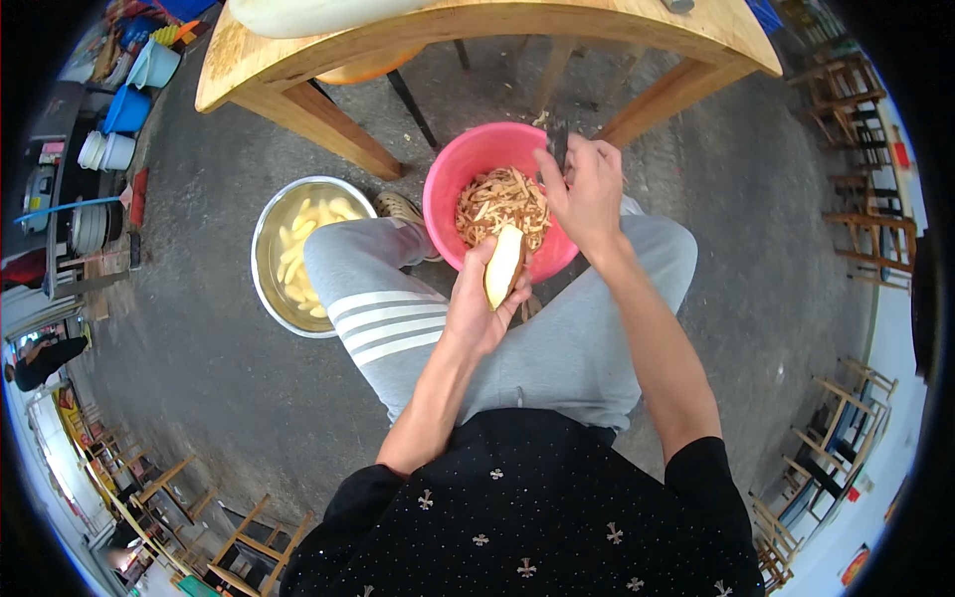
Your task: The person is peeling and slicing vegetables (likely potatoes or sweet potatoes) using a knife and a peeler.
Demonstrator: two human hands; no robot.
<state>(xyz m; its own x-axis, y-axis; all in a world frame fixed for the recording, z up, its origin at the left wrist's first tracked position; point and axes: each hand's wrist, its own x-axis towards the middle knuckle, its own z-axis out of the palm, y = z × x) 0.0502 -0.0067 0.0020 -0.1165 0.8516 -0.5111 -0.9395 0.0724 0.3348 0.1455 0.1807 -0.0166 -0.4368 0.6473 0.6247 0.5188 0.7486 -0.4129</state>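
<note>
My left hand (472, 308) is closed around a partly peeled potato (505, 267), its pale yellow flesh facing up and brown skin still along the edge. It is over the near side of a pink basin (443, 199). Brown and pale peelings (497, 204) lie heaped in that basin. At the basin's right rim, apart from the potato, my right hand (592, 199) is closed on a dark tool, apparently a peeler (557, 144), blurred. To the left, a metal bowl (261, 284) holds several peeled yellow potatoes (294, 264) in liquid.
A wooden table (328, 60) stands just ahead, with a large white object (318, 15) on its top. My knees flank the pink basin. Wooden chairs (865, 229) line the right side. Blue buckets (127, 109) are at far left, and a person in dark clothes (50, 360) is below them.
</note>
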